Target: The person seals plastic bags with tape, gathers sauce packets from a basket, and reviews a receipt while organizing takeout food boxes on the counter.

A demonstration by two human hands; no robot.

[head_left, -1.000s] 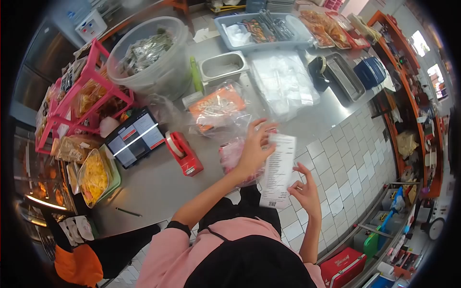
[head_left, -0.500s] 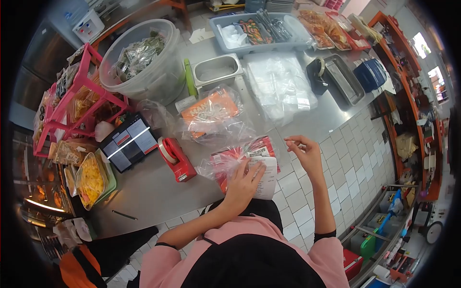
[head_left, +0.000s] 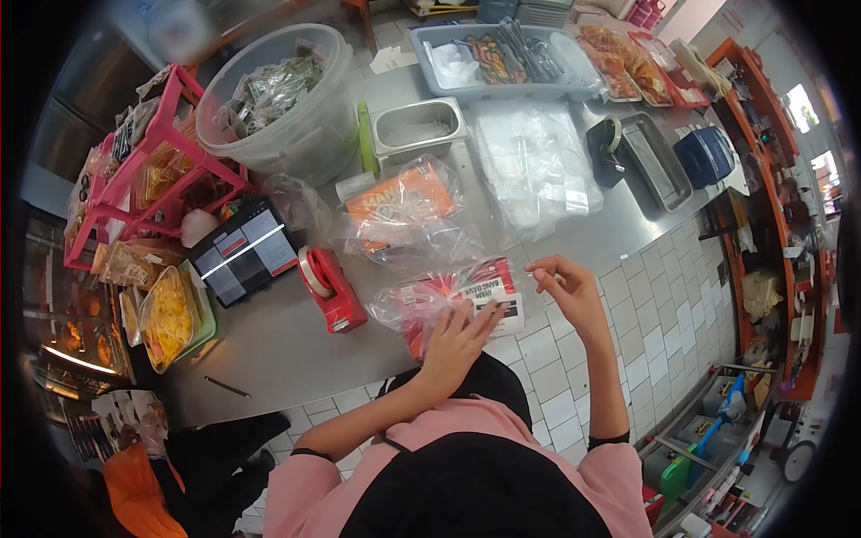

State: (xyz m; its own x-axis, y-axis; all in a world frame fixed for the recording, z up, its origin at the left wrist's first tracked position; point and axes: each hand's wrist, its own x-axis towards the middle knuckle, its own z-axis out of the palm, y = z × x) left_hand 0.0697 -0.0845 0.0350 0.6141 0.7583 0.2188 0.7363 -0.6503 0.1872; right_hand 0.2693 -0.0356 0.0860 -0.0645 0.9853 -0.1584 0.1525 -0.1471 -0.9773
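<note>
A red box in a clear plastic bag [head_left: 417, 309] lies at the table's front edge, with the bag's plastic gathered on its left. On top of the box is a white printed paper slip [head_left: 507, 314]. My left hand [head_left: 456, 345] rests on the slip and bag, fingers stretched out flat. To the right, my right hand [head_left: 571, 291] is raised beside the box, thumb and fingertips pinched together. Whatever may be between those fingertips is too small to make out. Just left of the bag stands a red tape dispenser [head_left: 336, 300].
Behind the bag lies a bagged orange box [head_left: 404, 211]. A tablet [head_left: 244, 255] and a pink rack [head_left: 148, 161] stand left. Farther back are a large clear tub [head_left: 314, 134], a steel pan [head_left: 417, 125], stacked plastic bags [head_left: 538, 170] and a cutlery tray [head_left: 430, 76].
The slip reached down over the box's front before; now it looks shorter, lying higher on the box with a dark printed block showing. My right hand has barely moved. The view has tilted slightly.
</note>
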